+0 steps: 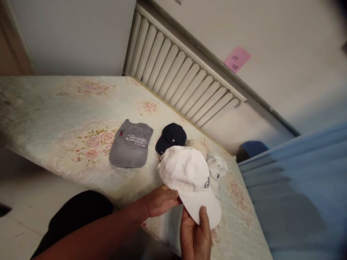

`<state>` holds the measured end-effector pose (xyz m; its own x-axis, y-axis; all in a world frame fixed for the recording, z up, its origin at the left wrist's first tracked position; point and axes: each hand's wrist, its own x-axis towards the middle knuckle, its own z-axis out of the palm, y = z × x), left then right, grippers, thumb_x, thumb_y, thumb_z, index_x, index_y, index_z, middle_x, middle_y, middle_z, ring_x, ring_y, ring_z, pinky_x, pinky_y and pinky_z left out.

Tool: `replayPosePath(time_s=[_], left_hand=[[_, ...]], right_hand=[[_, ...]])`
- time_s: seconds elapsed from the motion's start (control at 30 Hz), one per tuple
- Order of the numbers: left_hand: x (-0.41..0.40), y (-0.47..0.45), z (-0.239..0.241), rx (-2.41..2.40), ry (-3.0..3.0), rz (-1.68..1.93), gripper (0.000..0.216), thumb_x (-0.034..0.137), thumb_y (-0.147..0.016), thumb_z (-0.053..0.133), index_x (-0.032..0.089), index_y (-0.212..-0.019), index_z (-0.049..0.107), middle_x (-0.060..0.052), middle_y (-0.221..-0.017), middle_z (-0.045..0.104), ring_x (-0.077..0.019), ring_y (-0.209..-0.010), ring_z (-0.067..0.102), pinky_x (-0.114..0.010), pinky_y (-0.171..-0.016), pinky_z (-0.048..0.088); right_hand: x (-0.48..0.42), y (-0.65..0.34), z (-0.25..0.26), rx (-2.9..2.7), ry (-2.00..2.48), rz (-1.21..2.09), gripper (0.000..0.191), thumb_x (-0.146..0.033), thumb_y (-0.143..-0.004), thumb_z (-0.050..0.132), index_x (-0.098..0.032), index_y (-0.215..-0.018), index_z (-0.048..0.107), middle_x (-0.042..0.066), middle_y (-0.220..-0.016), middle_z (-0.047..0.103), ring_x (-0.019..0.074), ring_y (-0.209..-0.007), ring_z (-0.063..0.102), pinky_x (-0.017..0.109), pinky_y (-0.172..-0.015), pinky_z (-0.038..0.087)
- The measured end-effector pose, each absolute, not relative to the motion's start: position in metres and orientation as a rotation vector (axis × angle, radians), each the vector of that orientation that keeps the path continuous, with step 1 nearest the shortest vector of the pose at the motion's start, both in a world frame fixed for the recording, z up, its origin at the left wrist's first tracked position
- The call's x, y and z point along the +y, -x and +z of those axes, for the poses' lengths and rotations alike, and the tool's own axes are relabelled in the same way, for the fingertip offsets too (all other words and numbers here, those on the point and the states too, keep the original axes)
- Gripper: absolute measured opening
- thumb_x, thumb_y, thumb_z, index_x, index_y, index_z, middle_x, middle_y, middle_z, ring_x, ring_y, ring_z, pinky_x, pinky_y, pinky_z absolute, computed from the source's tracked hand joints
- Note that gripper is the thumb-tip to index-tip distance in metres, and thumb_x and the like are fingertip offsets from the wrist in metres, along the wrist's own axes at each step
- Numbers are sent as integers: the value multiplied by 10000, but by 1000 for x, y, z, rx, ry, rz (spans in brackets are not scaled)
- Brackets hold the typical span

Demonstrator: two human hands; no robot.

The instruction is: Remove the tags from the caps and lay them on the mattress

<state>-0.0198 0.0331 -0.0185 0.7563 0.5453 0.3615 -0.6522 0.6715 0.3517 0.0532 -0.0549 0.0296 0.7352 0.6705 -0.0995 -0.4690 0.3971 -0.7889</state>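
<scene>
A white baseball cap (185,169) with a small dark emblem is held up in front of me, its brim pointing to the lower right. My left hand (162,202) grips the cap's edge near where crown meets brim, thumb on top. With its thumb on the upper face of the brim, my right hand (195,231) pinches it from the near side. Behind the held cap, a dark navy cap (172,136) lies on the flowered bed cover. A grey cap (132,144) with white lettering lies to the left. Another white cap (217,164) shows partly at the right.
The flowered cover (62,119) spreads under the caps. A white radiator (176,68) runs along the wall behind. On the right hangs a blue curtain (298,195), with a blue object (253,148) partly behind it. A pink note (238,59) is on the wall.
</scene>
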Motion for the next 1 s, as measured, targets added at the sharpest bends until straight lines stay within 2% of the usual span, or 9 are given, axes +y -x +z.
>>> replayPosePath(time_s=[0.17, 0.27, 0.37, 0.47, 0.6, 0.77, 0.9, 1.0], left_hand=[[37, 15, -25, -160, -400, 758, 314, 181, -903, 467, 133, -1174, 618, -113, -1172, 655, -261, -1224, 503, -398, -1054, 333], [42, 17, -26, -143, -379, 759, 299, 167, -893, 492, 140, -1158, 627, -103, -1141, 673, -249, -1169, 554, -394, -1048, 345], [46, 20, -26, -100, -358, 725, 304, 156, -867, 535, 148, -1155, 631, -110, -1125, 681, -253, -1075, 614, -407, -1009, 382], [48, 22, -28, -39, -367, 678, 304, 162, -848, 562, 150, -1141, 642, -111, -1098, 693, -260, -1005, 644, -408, -963, 411], [51, 23, -30, 17, -377, 666, 265, 210, -820, 617, 147, -1071, 677, -121, -1026, 715, -267, -944, 663, -394, -923, 429], [52, 25, -30, 71, -378, 624, 318, 264, -799, 647, 104, -1073, 670, -149, -929, 727, -275, -846, 680, -391, -849, 455], [52, 26, -30, 93, -389, 619, 355, 278, -797, 647, 120, -1115, 654, -139, -950, 725, -287, -838, 673, -385, -814, 452], [51, 25, -31, 121, -382, 607, 345, 270, -793, 647, 117, -1101, 660, -132, -923, 730, -288, -842, 668, -374, -807, 446]], right_hand=[[-56, -45, 28, -221, 902, 748, 596, -268, -845, 562, -312, -1399, 346, -11, -1398, 489, 176, -1246, 485, 385, -1058, 399], [-65, -62, 32, -88, 960, 775, 604, -315, -828, 586, -262, -1391, 376, 25, -1304, 582, 192, -1160, 565, 398, -1038, 414], [-79, -90, 34, 52, 1047, 861, 636, -436, -804, 599, -186, -1363, 428, 81, -1118, 692, 238, -1031, 644, 462, -973, 460], [-93, -114, 34, 33, 1117, 1006, 633, -582, -761, 578, -170, -1242, 570, 102, -984, 732, 270, -929, 680, 498, -929, 475], [-101, -121, 40, -11, 1127, 1200, 650, -688, -697, 558, -153, -1038, 698, 142, -992, 722, 313, -933, 674, 536, -946, 437], [-99, -111, 46, -45, 1106, 1226, 443, -540, -733, 609, -205, -1002, 714, 100, -995, 729, 282, -964, 666, 523, -1024, 357], [-97, -109, 40, -113, 1146, 1195, 435, -507, -775, 577, -185, -1041, 698, 121, -1010, 723, 292, -1053, 627, 553, -1030, 336], [-99, -112, 38, -80, 1154, 1155, 414, -465, -785, 577, -176, -1058, 691, 127, -982, 729, 296, -1044, 630, 563, -1011, 358]])
